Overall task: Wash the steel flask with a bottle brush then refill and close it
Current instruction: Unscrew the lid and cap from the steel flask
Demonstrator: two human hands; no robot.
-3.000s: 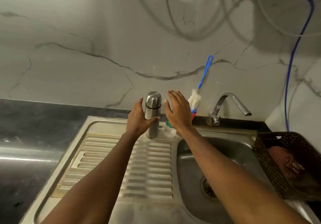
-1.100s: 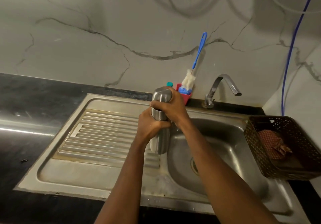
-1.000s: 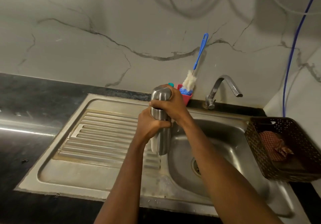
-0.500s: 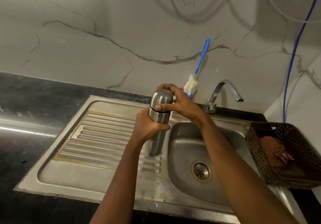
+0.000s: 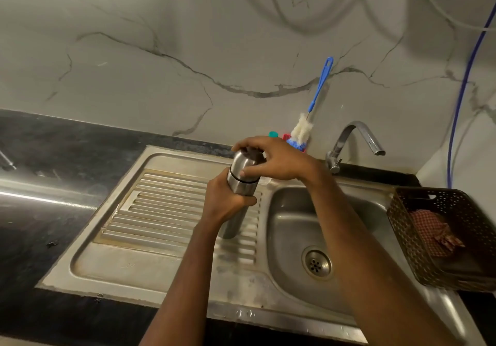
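Note:
I hold the steel flask (image 5: 239, 184) upright above the ribbed drainboard, just left of the basin. My left hand (image 5: 225, 200) is wrapped around its body. My right hand (image 5: 271, 159) grips the steel cap (image 5: 243, 163) from above, fingers curled over its top; a dark seam shows below the cap. The bottle brush (image 5: 312, 109), blue handle and white bristles, stands in a red holder (image 5: 291, 141) against the wall behind my right hand.
The sink basin (image 5: 295, 227) with its drain (image 5: 316, 263) lies to the right, the tap (image 5: 354, 141) behind it. A brown perforated basket (image 5: 440, 238) holding a red cloth sits at the far right. Black counter (image 5: 40, 211) spreads on the left. A teal-capped bottle (image 5: 273, 134) peeks behind the flask.
Both hands took the flask from the back of the drainboard and lifted it nearer. My right hand has shifted round on the cap over the last second.

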